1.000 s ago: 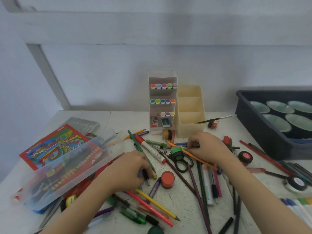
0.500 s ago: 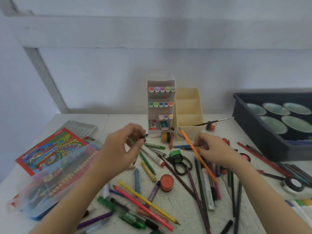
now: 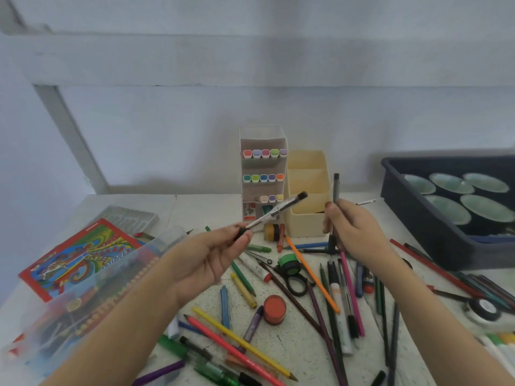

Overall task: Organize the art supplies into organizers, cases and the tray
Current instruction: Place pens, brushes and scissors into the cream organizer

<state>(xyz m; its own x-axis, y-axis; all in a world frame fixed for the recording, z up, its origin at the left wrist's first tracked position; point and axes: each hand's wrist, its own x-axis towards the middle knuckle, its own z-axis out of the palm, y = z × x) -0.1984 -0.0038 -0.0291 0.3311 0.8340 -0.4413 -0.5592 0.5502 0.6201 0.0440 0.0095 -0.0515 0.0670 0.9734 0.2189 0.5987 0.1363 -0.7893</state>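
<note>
Aloft above the white speckled counter (image 3: pixel 295 344), the left hand (image 3: pixel 211 263) pinches a clear black-capped pen (image 3: pixel 274 213) in its grip. The right hand (image 3: pixel 354 232) grips a slim grey pen (image 3: pixel 335 190) upright, near the cream plastic organizer (image 3: pixel 306 221). A pale bluish wall (image 3: pixel 167 140) stands behind.

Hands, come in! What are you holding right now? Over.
Left hand grips a clear pen, tilted toward the cream organizer. Right hand grips a grey pen, upright. Both held above the table. Path to organizer looks open.

The left hand (image 3: pixel 211 260) and right hand (image 3: pixel 354 232) are bare, as are both slender forearms, uncovered all the way down to the view's lower edge.
</note>
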